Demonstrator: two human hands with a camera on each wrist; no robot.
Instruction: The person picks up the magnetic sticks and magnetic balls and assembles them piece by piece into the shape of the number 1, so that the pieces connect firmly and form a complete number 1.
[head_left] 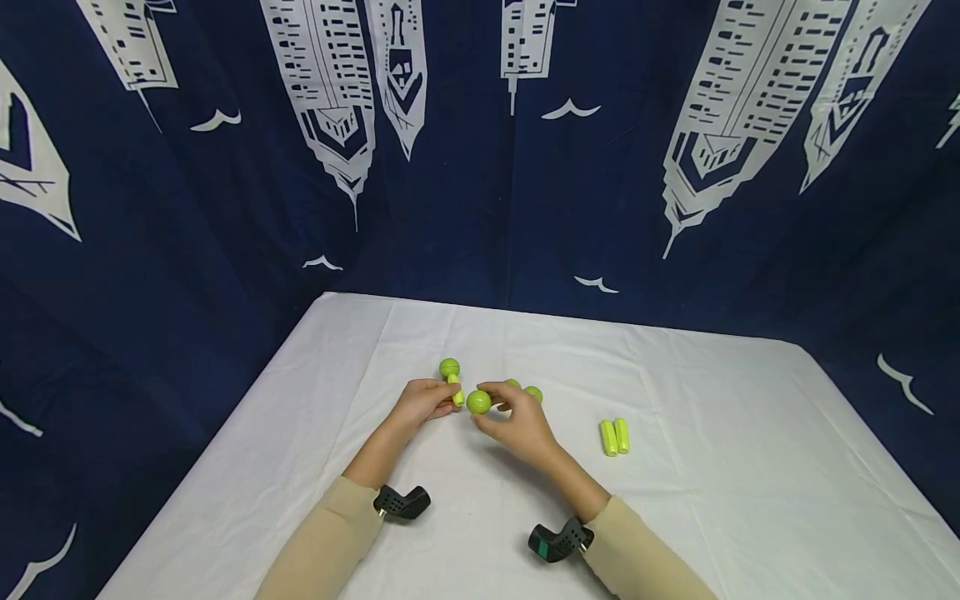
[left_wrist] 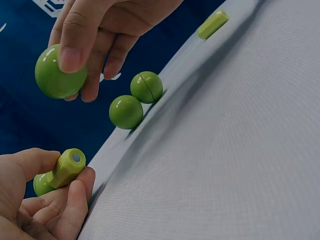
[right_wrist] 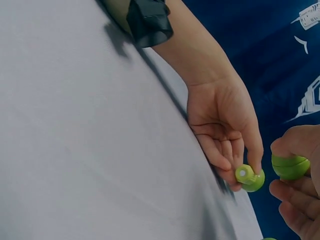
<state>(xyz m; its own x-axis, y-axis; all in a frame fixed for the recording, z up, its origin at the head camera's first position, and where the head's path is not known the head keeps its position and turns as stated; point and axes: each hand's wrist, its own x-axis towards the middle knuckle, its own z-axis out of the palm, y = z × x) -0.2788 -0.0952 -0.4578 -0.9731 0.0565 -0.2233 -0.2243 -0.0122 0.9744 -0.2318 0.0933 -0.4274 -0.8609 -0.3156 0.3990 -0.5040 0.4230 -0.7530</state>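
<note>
1. Lime green: pinches a faceted rod point(left_wrist: 64, 171), with a ball point(head_left: 449, 367) at its far end, in the left hand point(head_left: 418, 402), nearer the table's point(head_left: 735, 467) left edge than its right; presumably by the sides to bare the pale end disc point(left_wrist: 76, 157).
2. Holds a second ball point(head_left: 478, 402) between thumb and fingers of the right hand point(head_left: 523, 425), just beside the rod, probably to stop rolling.
3. Has two loose balls point(left_wrist: 126, 112) just beyond, toward the far edge.
4. Has two more rods point(head_left: 609, 438) side by side toward the right edge, perhaps for easy reach.

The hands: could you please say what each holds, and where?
Left hand: lime stick, pinched across its sides. Right hand: green ball, gripped on opposite sides.
</note>
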